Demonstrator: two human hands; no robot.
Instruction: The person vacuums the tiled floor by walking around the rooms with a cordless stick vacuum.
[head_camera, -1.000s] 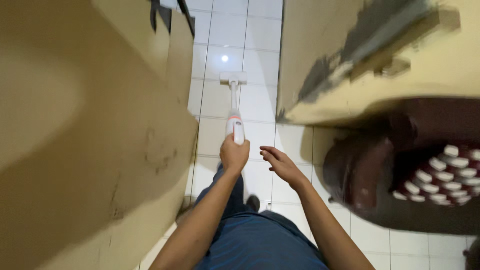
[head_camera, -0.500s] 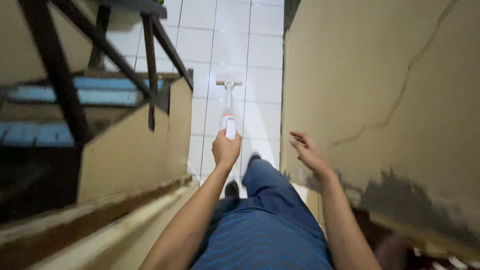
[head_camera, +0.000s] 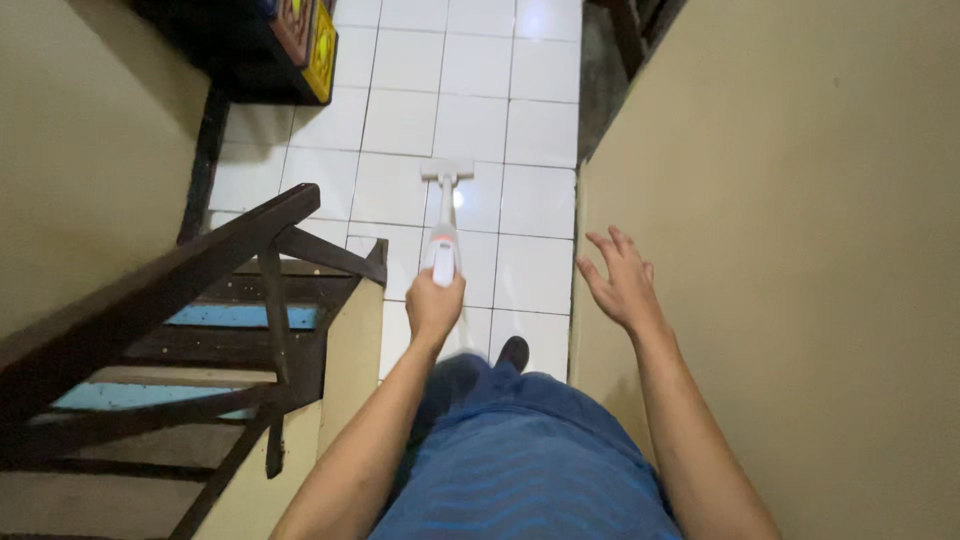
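The left hand has its grip wrapped tight round the handle of a white stick vacuum, whose long axis runs straight ahead to its head on the tiled floor. The right hand hovers spread and empty beside the beige wall.

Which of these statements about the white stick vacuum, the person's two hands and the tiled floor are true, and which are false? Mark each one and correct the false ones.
1. The left hand has its grip closed around the handle of the slim white stick vacuum. True.
2. The right hand holds a cloth. False: it is open and holds nothing, fingers spread, beside the beige wall.
3. The vacuum's head rests on the white square-tiled floor. True.
4. The dark wooden stair railing is on the person's right. False: it is on the left.
5. The floor is carpeted. False: it is glossy tile.
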